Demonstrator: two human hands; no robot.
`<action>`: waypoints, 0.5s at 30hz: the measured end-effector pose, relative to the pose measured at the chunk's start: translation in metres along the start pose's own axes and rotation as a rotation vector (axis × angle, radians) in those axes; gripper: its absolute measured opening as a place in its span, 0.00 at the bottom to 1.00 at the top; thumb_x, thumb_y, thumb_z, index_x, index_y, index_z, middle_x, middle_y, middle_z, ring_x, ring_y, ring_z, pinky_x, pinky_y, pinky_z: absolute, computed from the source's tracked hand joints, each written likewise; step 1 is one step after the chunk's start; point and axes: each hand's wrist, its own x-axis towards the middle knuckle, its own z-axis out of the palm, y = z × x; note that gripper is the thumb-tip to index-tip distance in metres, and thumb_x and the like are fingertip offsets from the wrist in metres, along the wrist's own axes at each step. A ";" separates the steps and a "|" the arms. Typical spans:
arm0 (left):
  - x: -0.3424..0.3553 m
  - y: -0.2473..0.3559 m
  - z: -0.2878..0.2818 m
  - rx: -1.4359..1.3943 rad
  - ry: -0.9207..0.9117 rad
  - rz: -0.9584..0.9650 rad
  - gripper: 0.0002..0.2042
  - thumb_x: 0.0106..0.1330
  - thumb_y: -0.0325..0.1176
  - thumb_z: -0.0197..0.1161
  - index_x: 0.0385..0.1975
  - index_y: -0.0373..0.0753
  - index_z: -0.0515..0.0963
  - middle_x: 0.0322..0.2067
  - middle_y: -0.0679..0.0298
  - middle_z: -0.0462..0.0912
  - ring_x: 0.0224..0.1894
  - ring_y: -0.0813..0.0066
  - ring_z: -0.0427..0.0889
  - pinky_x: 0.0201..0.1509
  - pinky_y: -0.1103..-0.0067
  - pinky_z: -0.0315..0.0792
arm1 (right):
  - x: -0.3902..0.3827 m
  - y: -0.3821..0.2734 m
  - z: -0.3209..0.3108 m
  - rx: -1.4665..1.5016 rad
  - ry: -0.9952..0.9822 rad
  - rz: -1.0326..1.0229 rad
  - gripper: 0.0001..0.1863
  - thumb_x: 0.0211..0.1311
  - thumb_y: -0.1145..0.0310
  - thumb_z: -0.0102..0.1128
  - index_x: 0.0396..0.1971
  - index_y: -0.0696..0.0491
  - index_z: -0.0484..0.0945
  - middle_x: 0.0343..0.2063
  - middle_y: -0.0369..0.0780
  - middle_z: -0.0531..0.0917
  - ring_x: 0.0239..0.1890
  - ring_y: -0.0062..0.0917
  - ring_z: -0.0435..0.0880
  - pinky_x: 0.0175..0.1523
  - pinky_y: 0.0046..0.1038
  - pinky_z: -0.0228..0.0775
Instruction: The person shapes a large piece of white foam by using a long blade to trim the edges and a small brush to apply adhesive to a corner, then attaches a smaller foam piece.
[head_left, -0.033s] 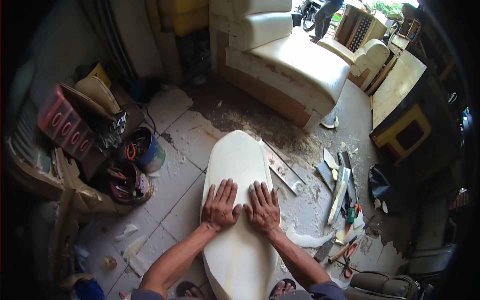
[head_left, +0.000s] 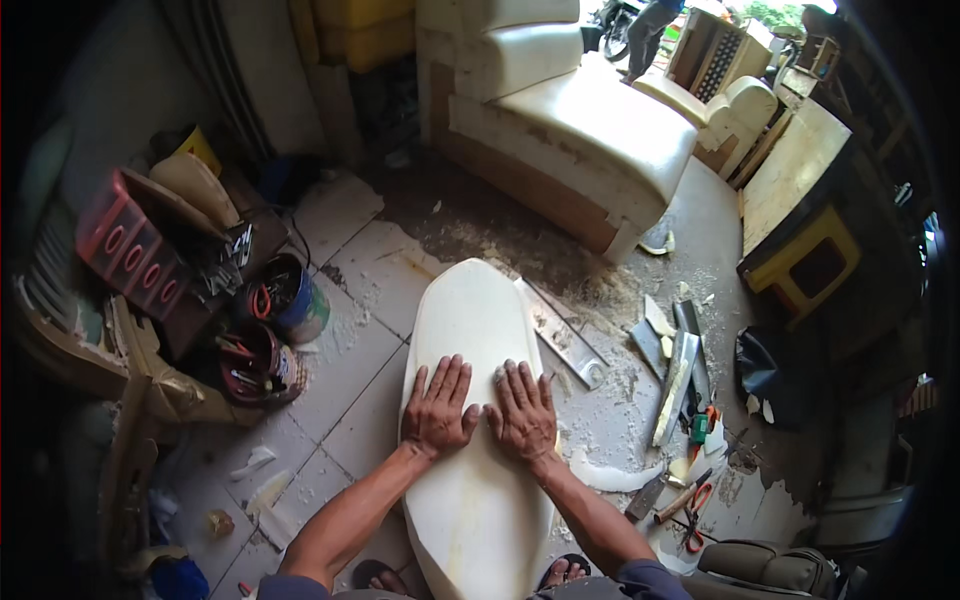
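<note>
A long off-white foam cushion (head_left: 478,310) with a rounded far end and a raised rim line lies lengthwise before me, reaching back between my feet. My left hand (head_left: 438,412) rests flat on its left half, fingers pointing away and slightly parted. Beside it, my right hand (head_left: 522,412) is laid palm down in the same way on the right half. The two thumbs nearly meet at the middle. Neither hand grips anything. What supports the cushion from below is hidden.
Orange-handled scissors (head_left: 697,515), a hammer (head_left: 680,500) and foam offcuts litter the tiles at right. Tool-filled buckets (head_left: 292,298) and a red plastic crate (head_left: 130,250) stand at left. A large cream sofa section (head_left: 600,130) fills the back; a person (head_left: 650,40) is beyond it.
</note>
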 end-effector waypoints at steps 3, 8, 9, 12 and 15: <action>-0.002 -0.004 0.003 -0.004 -0.001 -0.003 0.31 0.71 0.46 0.50 0.69 0.33 0.68 0.70 0.47 0.68 0.74 0.53 0.65 0.78 0.53 0.49 | -0.003 -0.001 0.003 0.005 0.026 -0.003 0.28 0.74 0.50 0.49 0.68 0.49 0.72 0.71 0.39 0.70 0.76 0.34 0.62 0.79 0.46 0.43; -0.062 0.030 -0.003 0.045 -0.180 -0.047 0.35 0.73 0.52 0.49 0.75 0.37 0.58 0.77 0.48 0.51 0.80 0.52 0.47 0.80 0.48 0.37 | -0.079 -0.014 -0.013 0.118 -0.084 -0.026 0.30 0.77 0.51 0.44 0.71 0.51 0.67 0.76 0.44 0.61 0.80 0.40 0.50 0.81 0.50 0.35; -0.088 0.046 -0.009 -0.012 -0.295 0.012 0.37 0.73 0.54 0.49 0.76 0.37 0.57 0.78 0.46 0.47 0.81 0.49 0.43 0.79 0.45 0.33 | -0.106 -0.015 -0.023 0.159 -0.161 -0.057 0.30 0.77 0.52 0.46 0.71 0.52 0.67 0.75 0.44 0.62 0.79 0.41 0.52 0.81 0.49 0.36; -0.175 0.103 -0.055 -0.060 -0.614 0.277 0.38 0.73 0.62 0.47 0.75 0.41 0.60 0.76 0.41 0.49 0.80 0.43 0.45 0.76 0.39 0.34 | -0.161 -0.009 -0.039 0.449 -0.132 0.003 0.28 0.72 0.62 0.55 0.68 0.56 0.70 0.69 0.50 0.71 0.75 0.45 0.63 0.79 0.45 0.48; -0.214 0.163 -0.093 -0.690 -0.688 0.655 0.32 0.71 0.50 0.55 0.70 0.38 0.66 0.72 0.52 0.65 0.77 0.54 0.58 0.80 0.47 0.41 | -0.158 0.029 -0.041 0.503 0.261 0.436 0.23 0.66 0.72 0.58 0.60 0.63 0.75 0.54 0.51 0.83 0.56 0.47 0.81 0.65 0.41 0.70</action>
